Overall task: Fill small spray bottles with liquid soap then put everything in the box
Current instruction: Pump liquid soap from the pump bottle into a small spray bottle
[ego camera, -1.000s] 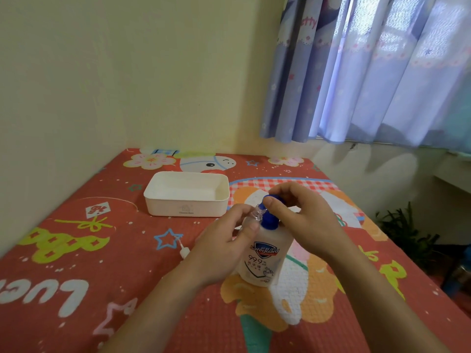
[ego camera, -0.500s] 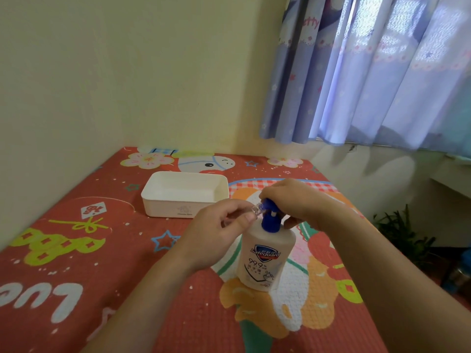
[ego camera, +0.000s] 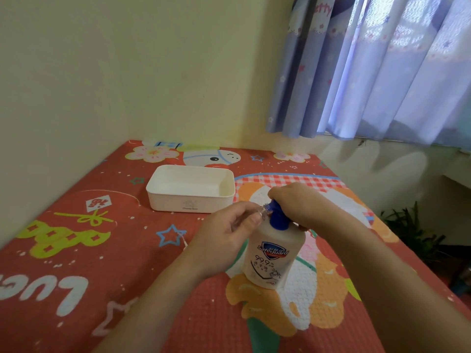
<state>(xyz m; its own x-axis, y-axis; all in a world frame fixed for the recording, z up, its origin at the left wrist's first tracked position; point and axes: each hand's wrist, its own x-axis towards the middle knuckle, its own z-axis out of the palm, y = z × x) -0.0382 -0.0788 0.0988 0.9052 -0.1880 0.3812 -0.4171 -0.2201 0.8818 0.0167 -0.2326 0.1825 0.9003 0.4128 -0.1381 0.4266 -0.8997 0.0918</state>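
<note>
Soap bottle (ego camera: 274,253) upright on the red patterned mat (ego camera: 76,250), kept standing so the blue pump (ego camera: 276,216) can be pushed straight down. Right hand (ego camera: 295,203) curled over the pump head, pressing. Left hand (ego camera: 229,240) pinching a small clear spray bottle (ego camera: 254,215), mouth tipped up against the pump's spout to catch the soap. White box (ego camera: 191,188) open, behind and left of the soap bottle, well apart, waiting for everything once filling ends
</note>
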